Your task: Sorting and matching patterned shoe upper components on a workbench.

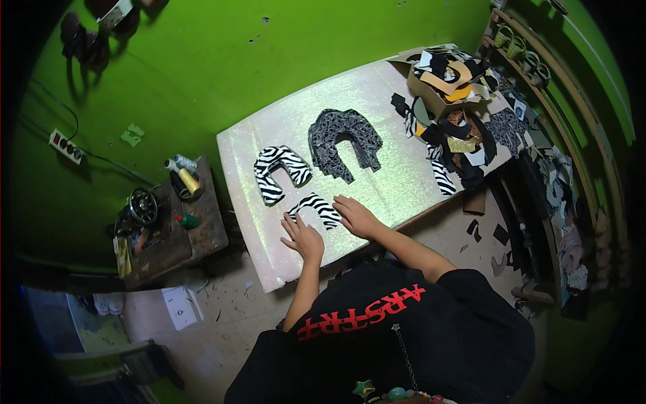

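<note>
A curved zebra-striped fabric piece (316,208) lies flat near the front edge of the pale, shimmering table (393,195). My left hand (304,239) rests at its left end with the fingers spread. At its right end my right hand (356,217) lies flat, fingertips by the piece's edge. Just beyond is a stack of U-shaped zebra-striped pieces (268,176). Farther back and to the right sits a larger pile of dark grey patterned U-shaped pieces (328,138).
A cardboard box (431,97) overflows with scraps at the table's far right, with more scraps (464,145) heaped beside it. To the left, a sewing machine (143,207) and thread cones (188,180) stand on a wooden table (195,232). A rack (579,128) with sandals lines the right.
</note>
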